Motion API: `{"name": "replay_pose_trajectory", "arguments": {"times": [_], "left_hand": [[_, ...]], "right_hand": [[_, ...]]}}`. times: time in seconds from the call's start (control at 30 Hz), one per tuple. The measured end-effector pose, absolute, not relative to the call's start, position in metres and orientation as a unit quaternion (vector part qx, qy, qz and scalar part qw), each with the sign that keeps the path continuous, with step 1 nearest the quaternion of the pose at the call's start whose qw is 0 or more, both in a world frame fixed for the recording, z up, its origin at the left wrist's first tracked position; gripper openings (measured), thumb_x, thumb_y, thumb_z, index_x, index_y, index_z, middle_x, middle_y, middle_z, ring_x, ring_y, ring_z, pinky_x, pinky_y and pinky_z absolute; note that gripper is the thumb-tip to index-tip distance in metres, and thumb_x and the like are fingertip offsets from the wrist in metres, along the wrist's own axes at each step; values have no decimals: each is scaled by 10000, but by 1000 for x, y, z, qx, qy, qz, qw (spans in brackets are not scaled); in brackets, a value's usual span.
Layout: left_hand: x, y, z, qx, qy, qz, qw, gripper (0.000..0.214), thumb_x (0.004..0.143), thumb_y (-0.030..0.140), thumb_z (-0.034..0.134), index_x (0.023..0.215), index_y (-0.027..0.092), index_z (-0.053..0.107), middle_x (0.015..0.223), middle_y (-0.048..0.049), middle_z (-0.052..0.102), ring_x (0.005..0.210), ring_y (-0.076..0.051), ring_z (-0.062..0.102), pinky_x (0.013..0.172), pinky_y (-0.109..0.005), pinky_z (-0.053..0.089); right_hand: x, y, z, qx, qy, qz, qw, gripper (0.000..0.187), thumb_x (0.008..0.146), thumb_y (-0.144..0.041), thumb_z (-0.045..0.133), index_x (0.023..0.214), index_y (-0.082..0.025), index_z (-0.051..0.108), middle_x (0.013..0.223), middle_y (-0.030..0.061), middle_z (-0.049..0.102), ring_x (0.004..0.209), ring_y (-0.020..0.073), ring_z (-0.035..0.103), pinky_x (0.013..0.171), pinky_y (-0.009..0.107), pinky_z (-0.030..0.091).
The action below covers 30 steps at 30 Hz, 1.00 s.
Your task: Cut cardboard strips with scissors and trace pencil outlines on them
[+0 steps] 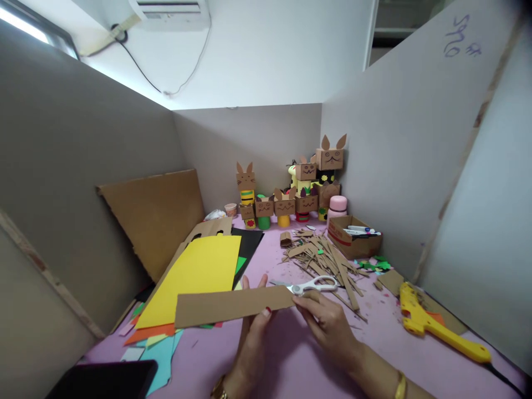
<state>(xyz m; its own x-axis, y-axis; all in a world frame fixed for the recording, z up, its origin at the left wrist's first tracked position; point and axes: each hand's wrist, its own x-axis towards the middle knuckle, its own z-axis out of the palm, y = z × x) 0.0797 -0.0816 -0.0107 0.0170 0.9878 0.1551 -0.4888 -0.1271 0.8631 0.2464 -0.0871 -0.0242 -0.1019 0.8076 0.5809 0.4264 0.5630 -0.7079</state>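
Observation:
A long brown cardboard strip [233, 306] is held level above the pink table [291, 366]. My left hand [251, 327] grips it near the middle, with the thumb on the front and the fingers behind. My right hand [326, 324] pinches the strip's right end. Just beyond that end, white-handled scissors [310, 286] lie on the table, not held.
A yellow paper sheet [195, 277] lies on black and coloured sheets at left, a large cardboard sheet [155, 213] leaning behind. Cardboard scraps [328, 260], a small box with markers [353, 235], a yellow glue gun [432, 324] and cardboard animal figures [291, 194] stand around.

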Motion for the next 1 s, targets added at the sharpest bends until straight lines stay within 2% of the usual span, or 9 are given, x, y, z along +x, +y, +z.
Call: {"name": "replay_pose_trajectory", "arguments": {"times": [0.1,0.17,0.23,0.37,0.43,0.57,0.7,0.83,1.0], "left_hand": [[80,-77,-6,345,270,641,631,322,676,328,648,969,195,643,989,-58,690,998,-233,592,872,-365,463],[80,-73,-5,330,280,639,636,136,652,284,654,719,165,644,732,-25,683,835,-201,621,782,-318,489],[81,-72,-5,317,294,638,637,103,650,255,653,620,169,606,637,8,647,738,-163,614,710,-274,493],[84,-74,-6,297,315,623,651,106,627,238,675,681,164,622,706,7,673,732,-141,621,646,-232,492],[86,-75,-5,300,320,608,661,127,622,230,686,712,154,638,742,-9,689,752,-148,632,659,-237,499],[85,-75,-6,327,324,582,670,200,653,236,709,824,139,671,861,-45,720,840,-177,645,743,-269,504],[83,-74,-9,348,331,570,667,304,667,251,734,937,123,676,921,-76,727,885,-207,650,815,-310,494],[82,-73,-11,347,340,582,652,375,667,236,747,1013,127,655,942,-69,725,878,-194,650,800,-300,500],[82,-70,-13,331,349,595,643,342,706,263,722,1018,146,643,927,-37,723,865,-159,645,761,-258,506]], "right_hand": [[241,-91,-22,-414,-719,225,511,209,834,-259,570,992,-264,707,922,83,686,838,228,616,742,344,468],[237,-93,-21,-417,-703,257,515,158,819,-278,597,935,-245,700,865,68,679,758,204,610,685,319,464],[233,-94,-21,-432,-666,294,532,147,822,-303,596,939,-224,636,828,54,661,665,174,585,613,294,453],[228,-91,-24,-442,-577,387,568,291,841,-394,553,1034,-228,412,809,21,624,581,135,560,522,250,451],[228,-89,-24,-434,-547,428,573,362,832,-444,551,1062,-229,372,719,-18,598,528,125,545,482,232,441],[231,-86,-22,-427,-506,471,583,507,768,-503,610,1125,-214,395,651,-54,554,444,97,492,437,211,397],[233,-85,-20,-422,-486,486,590,485,729,-497,660,1062,-194,479,664,-35,576,440,86,483,437,206,378],[234,-84,-19,-419,-479,492,594,479,713,-482,682,1044,-184,504,604,-51,561,435,82,475,432,197,359],[233,-85,-19,-423,-473,490,598,480,706,-478,693,1036,-181,511,592,-56,555,439,79,474,440,196,351]]}}
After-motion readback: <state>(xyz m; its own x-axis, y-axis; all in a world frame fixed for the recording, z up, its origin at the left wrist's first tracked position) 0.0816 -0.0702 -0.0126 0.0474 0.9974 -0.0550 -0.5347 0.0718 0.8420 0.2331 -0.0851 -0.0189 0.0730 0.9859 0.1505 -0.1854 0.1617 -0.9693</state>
